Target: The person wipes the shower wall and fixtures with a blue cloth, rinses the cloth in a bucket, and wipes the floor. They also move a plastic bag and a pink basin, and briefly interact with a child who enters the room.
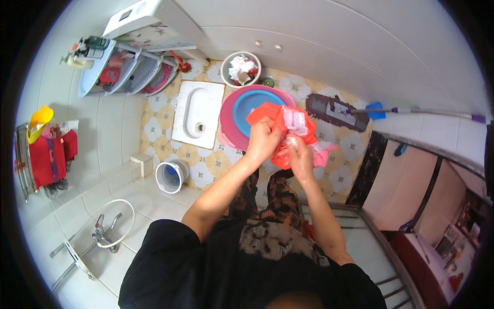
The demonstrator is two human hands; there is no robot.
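My left hand (264,140) grips the edge of a red plastic bag (268,112) in front of me. Close to its right, my right hand (301,154) has bent fingers around something small, whitish and shiny, too blurred to name. Pink packaging or cloth (295,120) shows at the bag's top, and more pink material (324,152) hangs at its right side. Beneath the bag, a blue plastic basin (251,102) rests inside a larger pink basin (228,116) on the tiled floor. The bag partly covers both basins.
A squat toilet (193,116) lies left of the basins, with a grey-white bucket (171,177) nearer me. Behind the basins stands a filled waste bin (227,77). A flat mop (335,112) lies at right. A corner shelf (135,73) and a shower mixer tap (104,233) are at left.
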